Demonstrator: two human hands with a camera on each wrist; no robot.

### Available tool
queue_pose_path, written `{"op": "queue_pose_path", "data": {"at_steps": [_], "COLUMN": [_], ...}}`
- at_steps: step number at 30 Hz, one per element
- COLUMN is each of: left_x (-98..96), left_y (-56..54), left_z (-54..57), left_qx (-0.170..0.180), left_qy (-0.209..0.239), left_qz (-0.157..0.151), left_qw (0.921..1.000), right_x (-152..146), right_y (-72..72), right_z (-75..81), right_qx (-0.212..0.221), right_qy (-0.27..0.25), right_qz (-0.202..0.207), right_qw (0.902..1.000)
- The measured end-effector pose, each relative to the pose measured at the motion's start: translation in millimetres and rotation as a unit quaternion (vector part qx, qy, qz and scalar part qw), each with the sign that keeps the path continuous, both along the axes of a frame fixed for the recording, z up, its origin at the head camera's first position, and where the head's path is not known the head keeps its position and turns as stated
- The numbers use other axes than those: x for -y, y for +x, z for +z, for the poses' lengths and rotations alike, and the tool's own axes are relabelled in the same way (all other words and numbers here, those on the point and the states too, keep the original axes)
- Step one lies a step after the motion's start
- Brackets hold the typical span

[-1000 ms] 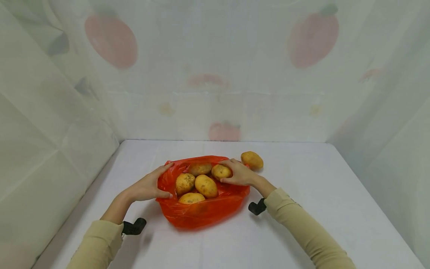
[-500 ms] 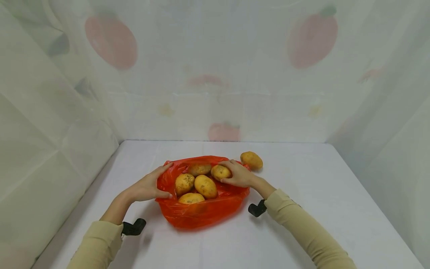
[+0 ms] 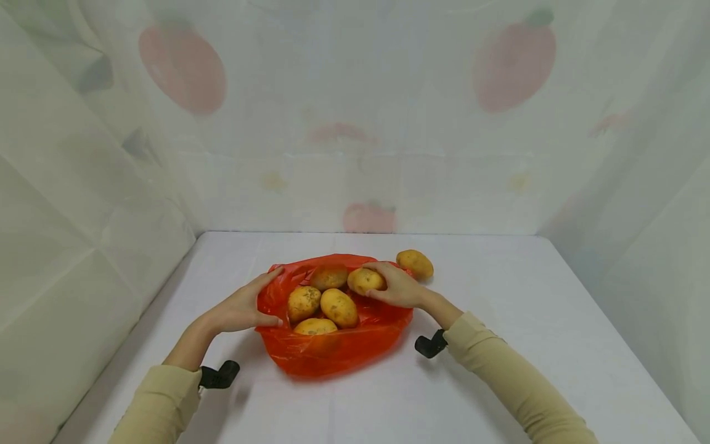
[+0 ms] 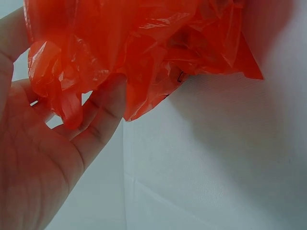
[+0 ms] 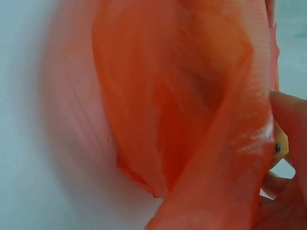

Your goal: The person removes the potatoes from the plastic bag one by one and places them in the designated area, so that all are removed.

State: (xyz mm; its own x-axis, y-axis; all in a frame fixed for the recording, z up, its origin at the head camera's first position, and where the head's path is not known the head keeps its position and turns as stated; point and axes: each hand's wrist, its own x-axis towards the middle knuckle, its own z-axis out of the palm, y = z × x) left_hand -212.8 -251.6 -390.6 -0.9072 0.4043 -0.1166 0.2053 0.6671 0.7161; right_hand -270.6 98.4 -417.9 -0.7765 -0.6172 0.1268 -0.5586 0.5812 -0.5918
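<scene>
A red plastic bag (image 3: pixel 333 354) lies wide-mouthed on the table, with several potatoes inside, among them one at the middle (image 3: pixel 339 308). My left hand (image 3: pixel 242 308) holds the bag's left rim, thumb and fingers spread along the mouth; in the left wrist view, red film (image 4: pixel 91 43) drapes over the fingers (image 4: pixel 103 112). On the right side of the mouth, my right hand (image 3: pixel 396 287) grips a potato (image 3: pixel 366 281) between thumb and fingers. In the right wrist view the bag (image 5: pixel 192 110) hides most of that potato (image 5: pixel 280 146).
Just behind the bag's right side, another potato (image 3: pixel 415 265) lies on the white table (image 3: pixel 499 320). Pale fabric walls surround the table at the back (image 3: pixel 444 191) and sides. Black wrist mounts (image 3: pixel 220 374) jut inward from both sleeves.
My right hand and the gripped potato have risen slightly, and the right forearm has shifted a little to the right. The left hand keeps its place on the rim.
</scene>
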Motion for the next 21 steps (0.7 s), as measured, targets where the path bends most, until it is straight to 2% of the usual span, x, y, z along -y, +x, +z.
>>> {"op": "queue_pose_path", "data": {"at_steps": [12,21], "left_x": [2.8,2.9], "left_y": [-0.3,0.5], "left_z": [0.2,3.0], "left_qx": [0.004,0.005], "left_qy": [0.004,0.005], "left_qz": [0.001,0.005], "left_qw": [1.0000,1.0000], "right_x": [-7,-11], "right_y": [5.8,10.4], "right_z": [8.4,14.2], "right_qx": [-0.001,-0.024], "right_qy": [-0.032,-0.029], "right_qz": [-0.011,-0.001], "right_qw": [0.9994,0.9993]}}
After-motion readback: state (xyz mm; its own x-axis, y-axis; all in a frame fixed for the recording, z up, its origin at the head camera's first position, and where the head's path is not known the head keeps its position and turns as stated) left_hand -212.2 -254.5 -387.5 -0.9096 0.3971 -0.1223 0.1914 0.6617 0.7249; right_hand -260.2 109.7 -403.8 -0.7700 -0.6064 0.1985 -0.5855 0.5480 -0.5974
